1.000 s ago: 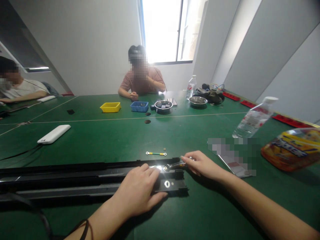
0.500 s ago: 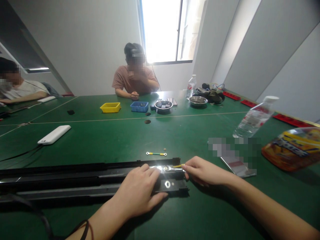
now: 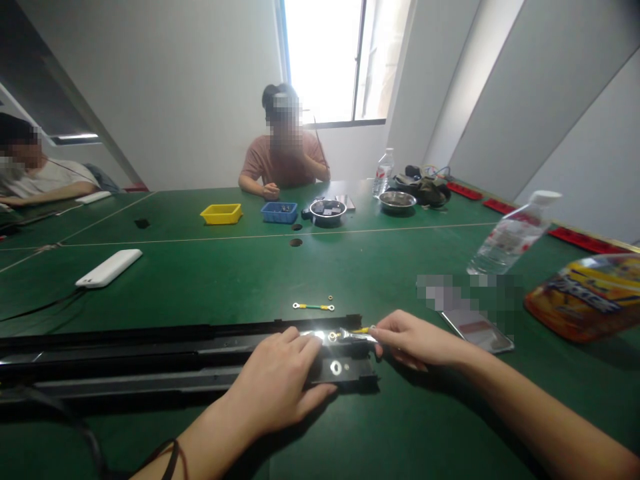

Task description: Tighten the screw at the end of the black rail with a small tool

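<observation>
My left hand (image 3: 283, 373) is pressed over the long black metal rail (image 3: 165, 360), fingers across its top and thumb along the near side, gripping it near its right end. My right hand (image 3: 413, 339) pinches a small silver wrench (image 3: 356, 338) whose head lies at a brass-coloured nut (image 3: 333, 337) on the rail. Beside the wrench runs a short yellow wire (image 3: 361, 330), also reaching my right fingertips. Whether the fingers grip the wire too, I cannot tell. A green-yellow wire with ring terminals (image 3: 313, 307) and a tiny brass nut (image 3: 331, 298) lie behind the rail.
Rightward lie a phone (image 3: 475, 330), a tilted water bottle (image 3: 515, 233) and a snack bag (image 3: 585, 297). A white power bank (image 3: 110, 268) sits left. Farther back are a yellow tray (image 3: 221, 214), a blue tray (image 3: 279, 213) and metal bowls (image 3: 327, 220). Another person (image 3: 283, 160) sits opposite.
My right hand has shifted slightly right with the wrench. My left hand stays on the rail. The person opposite has leaned to the right.
</observation>
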Tool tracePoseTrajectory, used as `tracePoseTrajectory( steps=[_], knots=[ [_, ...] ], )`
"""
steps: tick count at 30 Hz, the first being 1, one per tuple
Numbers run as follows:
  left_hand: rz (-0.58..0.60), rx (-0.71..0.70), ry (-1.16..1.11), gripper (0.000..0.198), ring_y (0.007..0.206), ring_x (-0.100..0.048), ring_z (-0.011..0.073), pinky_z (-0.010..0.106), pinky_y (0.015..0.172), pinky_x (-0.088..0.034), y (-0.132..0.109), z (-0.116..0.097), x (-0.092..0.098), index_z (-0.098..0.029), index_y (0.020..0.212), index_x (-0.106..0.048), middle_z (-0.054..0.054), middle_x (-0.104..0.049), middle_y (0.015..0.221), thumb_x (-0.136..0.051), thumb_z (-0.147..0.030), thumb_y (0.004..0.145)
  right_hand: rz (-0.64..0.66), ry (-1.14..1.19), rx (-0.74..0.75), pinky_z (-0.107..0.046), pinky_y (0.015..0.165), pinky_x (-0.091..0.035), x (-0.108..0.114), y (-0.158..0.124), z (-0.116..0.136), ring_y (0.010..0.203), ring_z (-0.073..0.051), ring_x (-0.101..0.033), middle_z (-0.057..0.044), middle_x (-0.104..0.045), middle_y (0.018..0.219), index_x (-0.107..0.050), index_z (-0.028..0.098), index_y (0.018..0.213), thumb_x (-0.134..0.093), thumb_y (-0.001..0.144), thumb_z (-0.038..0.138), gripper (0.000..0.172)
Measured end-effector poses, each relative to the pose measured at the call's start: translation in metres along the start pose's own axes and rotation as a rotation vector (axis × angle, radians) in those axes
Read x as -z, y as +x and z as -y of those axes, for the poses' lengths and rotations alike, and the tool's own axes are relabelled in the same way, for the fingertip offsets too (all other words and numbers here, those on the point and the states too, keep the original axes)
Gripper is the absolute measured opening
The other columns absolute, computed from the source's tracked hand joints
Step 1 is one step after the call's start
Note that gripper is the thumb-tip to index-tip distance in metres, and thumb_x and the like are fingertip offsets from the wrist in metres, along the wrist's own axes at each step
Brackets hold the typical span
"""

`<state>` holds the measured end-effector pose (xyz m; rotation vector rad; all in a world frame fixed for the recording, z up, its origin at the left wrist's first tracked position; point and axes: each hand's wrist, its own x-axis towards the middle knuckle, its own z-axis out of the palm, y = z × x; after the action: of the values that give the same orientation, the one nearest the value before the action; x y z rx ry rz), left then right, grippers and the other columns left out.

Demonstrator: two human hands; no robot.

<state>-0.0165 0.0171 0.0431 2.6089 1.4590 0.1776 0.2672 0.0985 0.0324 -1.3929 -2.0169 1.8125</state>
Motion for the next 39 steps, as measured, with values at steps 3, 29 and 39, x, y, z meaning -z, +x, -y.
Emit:
tracePoseTrajectory(
  steps=[3,29,39],
  knots=[
    [0.000,0.002,0.004,0.043,0.098,-0.059,0.0296,0.043,0.085,-0.050,-0.001,0.000,0.000,-0.023,0.122,-0.059,0.008,-0.068,0.107,-0.064,-0.053,0.092,-0.069,0.008,-0.011,-0.017,0.032,-0.026,0.005,0.003,-0.004,0.033,-0.008,-0.041,0.007,-0.050,0.045,-0.063,0.016,0.086,-0.061,0.090,0.061,0.045],
    [-0.008,0.002,-0.015,0.043,0.099,-0.059,0.0302,0.044,0.087,-0.051,-0.002,-0.002,0.000,-0.022,0.122,-0.060,0.009,-0.068,0.108,-0.064,-0.052,0.092,-0.296,0.044,0.163,-0.021,0.044,-0.038,-0.009,0.020,-0.004,0.041,-0.010,-0.051,0.003,-0.059,0.052,-0.055,0.018,0.076,-0.060,0.091,0.061,0.045],
    [-0.007,0.004,-0.025,0.045,0.098,-0.060,0.0299,0.044,0.086,-0.051,-0.001,-0.002,0.001,-0.022,0.123,-0.060,0.009,-0.068,0.106,-0.064,-0.053,0.091,-0.110,-0.141,0.093,-0.020,0.041,-0.036,-0.007,0.003,0.003,0.042,-0.012,-0.053,-0.001,-0.060,0.053,-0.061,0.016,0.071,-0.056,0.094,0.059,0.049]
  ],
)
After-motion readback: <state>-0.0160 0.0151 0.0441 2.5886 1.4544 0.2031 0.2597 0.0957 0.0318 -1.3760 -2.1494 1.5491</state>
